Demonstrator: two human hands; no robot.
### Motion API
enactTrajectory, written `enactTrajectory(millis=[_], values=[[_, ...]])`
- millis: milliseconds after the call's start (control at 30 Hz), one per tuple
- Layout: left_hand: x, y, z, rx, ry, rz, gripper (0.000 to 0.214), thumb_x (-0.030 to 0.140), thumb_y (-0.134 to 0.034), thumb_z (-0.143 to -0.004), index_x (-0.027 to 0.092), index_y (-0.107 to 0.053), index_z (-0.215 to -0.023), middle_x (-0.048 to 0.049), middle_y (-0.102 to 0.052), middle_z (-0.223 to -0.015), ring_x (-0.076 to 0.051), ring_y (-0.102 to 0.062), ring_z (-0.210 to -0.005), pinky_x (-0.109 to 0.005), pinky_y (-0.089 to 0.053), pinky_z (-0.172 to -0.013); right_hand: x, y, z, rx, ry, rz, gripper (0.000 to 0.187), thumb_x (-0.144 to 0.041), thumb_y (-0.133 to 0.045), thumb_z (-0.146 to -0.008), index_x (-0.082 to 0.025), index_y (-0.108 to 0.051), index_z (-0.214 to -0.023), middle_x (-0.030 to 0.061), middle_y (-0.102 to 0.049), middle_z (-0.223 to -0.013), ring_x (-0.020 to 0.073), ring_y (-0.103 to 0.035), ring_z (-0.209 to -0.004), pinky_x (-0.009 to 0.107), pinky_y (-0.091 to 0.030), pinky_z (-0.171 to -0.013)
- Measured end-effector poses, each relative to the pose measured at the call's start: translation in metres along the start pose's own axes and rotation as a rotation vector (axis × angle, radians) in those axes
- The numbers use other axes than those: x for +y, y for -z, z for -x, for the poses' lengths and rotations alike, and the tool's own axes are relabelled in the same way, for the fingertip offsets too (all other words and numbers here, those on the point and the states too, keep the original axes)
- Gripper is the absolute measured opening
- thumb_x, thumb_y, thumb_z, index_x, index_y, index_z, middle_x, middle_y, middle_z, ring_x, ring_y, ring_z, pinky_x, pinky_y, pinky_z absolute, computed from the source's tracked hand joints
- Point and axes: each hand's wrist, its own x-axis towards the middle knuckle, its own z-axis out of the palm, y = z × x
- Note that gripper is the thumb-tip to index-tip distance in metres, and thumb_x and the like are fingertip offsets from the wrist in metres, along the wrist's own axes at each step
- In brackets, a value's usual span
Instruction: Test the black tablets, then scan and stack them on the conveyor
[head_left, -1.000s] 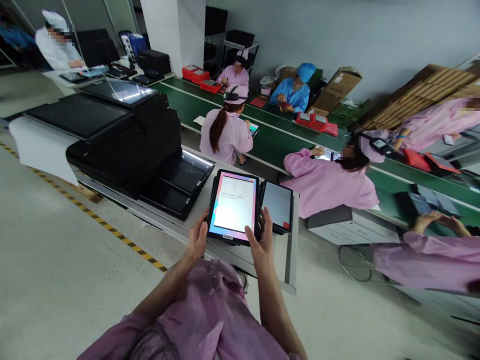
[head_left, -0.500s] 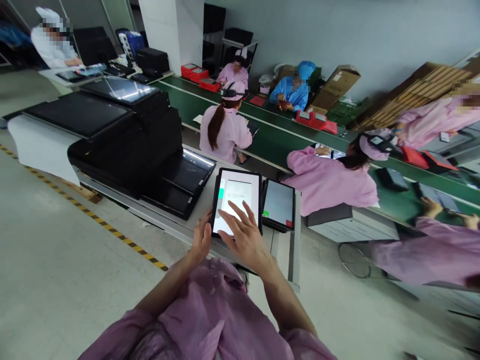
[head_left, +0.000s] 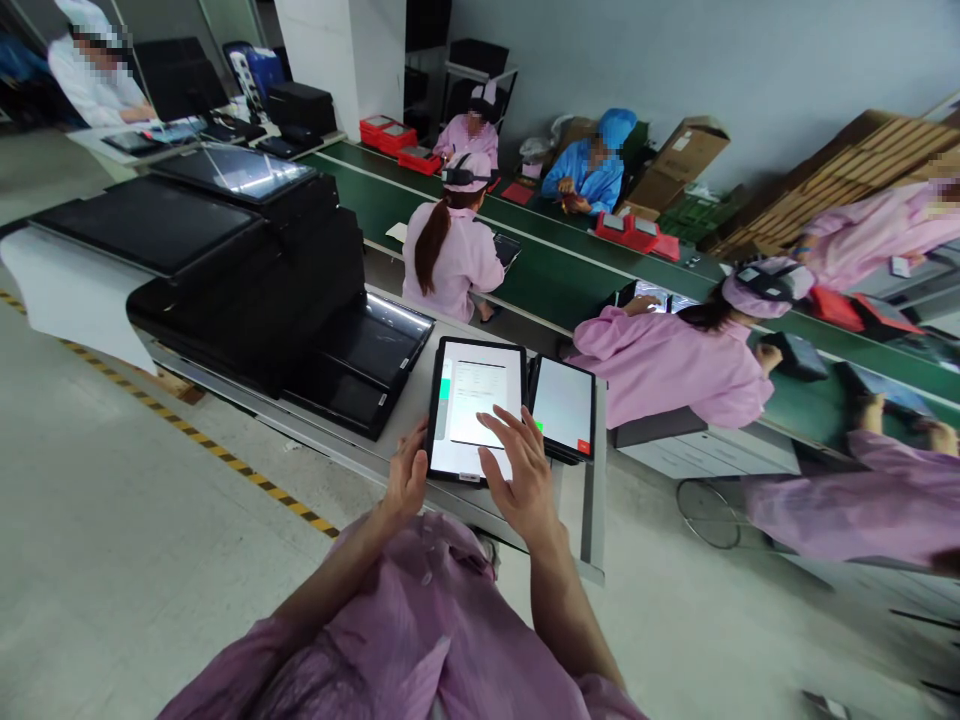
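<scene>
- The left hand [head_left: 405, 478] sat at the tablet's [head_left: 461, 372] lower left edge, thumb up along the side — whether its fingers gripped, I cannot tell.
- The right hand [head_left: 527, 482] leaned over the lower right of the screen, fingers spread wide and holding nothing; contact was unclear.
- Both forearms angled inward from the sleeves.
- The tablet was at the table's [head_left: 583, 525] end — lit, between black screens [head_left: 326, 398] and a second tablet [head_left: 564, 404].

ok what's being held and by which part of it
The left hand seems to hold the lit tablet by its lower left edge; right hand, over its screen, grips nothing.
</scene>
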Motion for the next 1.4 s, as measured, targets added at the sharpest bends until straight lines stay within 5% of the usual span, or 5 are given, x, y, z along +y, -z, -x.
enactTrajectory(millis=[567, 867, 1000, 1100, 1400], values=[[0.003, 0.018, -0.025, -0.065, 0.113, 0.066, 0.076, 0.073, -0.039, -0.112, 0.016, -0.084, -0.136, -0.0186, -0.082, -0.137, -0.033, -0.075, -0.135, -0.047, -0.056, -0.121, 0.029, 0.009, -0.004, 0.170, -0.075, 0.084, 0.037, -0.022, -0.058, -0.113, -0.029, -0.064, -0.149, 0.0075, -0.083, -0.134, 0.0288, -0.074, -0.137, 0.066, -0.049, -0.129], [0.021, 0.025, -0.052, -0.002, 0.221, 0.076, 0.073, 0.073, -0.047, -0.108, 0.013, -0.089, -0.119, -0.0154, -0.087, -0.124, -0.033, -0.080, -0.126, -0.045, -0.057, -0.117, 0.045, 0.011, -0.024, 0.064, -0.033, 0.095, 0.039, -0.024, -0.052, -0.114, -0.029, -0.063, -0.151, 0.0081, -0.080, -0.140, 0.0300, -0.064, -0.151, 0.066, -0.046, -0.131], [0.036, 0.024, -0.060, 0.030, 0.193, 0.092, 0.071, 0.071, -0.054, -0.107, 0.012, -0.088, -0.123, -0.0155, -0.087, -0.127, -0.035, -0.079, -0.128, -0.044, -0.059, -0.115, 0.052, 0.012, -0.028, -0.047, 0.013, 0.111, 0.038, -0.023, -0.050, -0.115, -0.030, -0.067, -0.148, 0.0052, -0.084, -0.130, 0.0300, -0.064, -0.152, 0.075, -0.030, -0.138], [0.039, 0.024, -0.065, 0.003, 0.206, 0.097, 0.069, 0.072, -0.057, -0.105, 0.012, -0.088, -0.121, -0.0148, -0.087, -0.125, -0.036, -0.078, -0.129, -0.044, -0.058, -0.115, 0.058, 0.015, -0.029, 0.040, -0.004, 0.157, 0.033, -0.021, -0.051, -0.114, -0.029, -0.073, -0.137, 0.0039, -0.087, -0.120, 0.0289, -0.071, -0.144, 0.078, -0.021, -0.140], [0.030, 0.013, -0.077, -0.073, 0.328, 0.115, 0.061, 0.065, -0.060, -0.105, 0.015, -0.086, -0.126, -0.0120, -0.086, -0.130, -0.033, -0.076, -0.130, -0.043, -0.057, -0.117, 0.060, 0.011, -0.027, -0.003, 0.012, 0.088, 0.034, -0.021, -0.050, -0.115, -0.028, -0.072, -0.140, 0.0046, -0.086, -0.126, 0.0280, -0.073, -0.140, 0.077, -0.025, -0.140]])
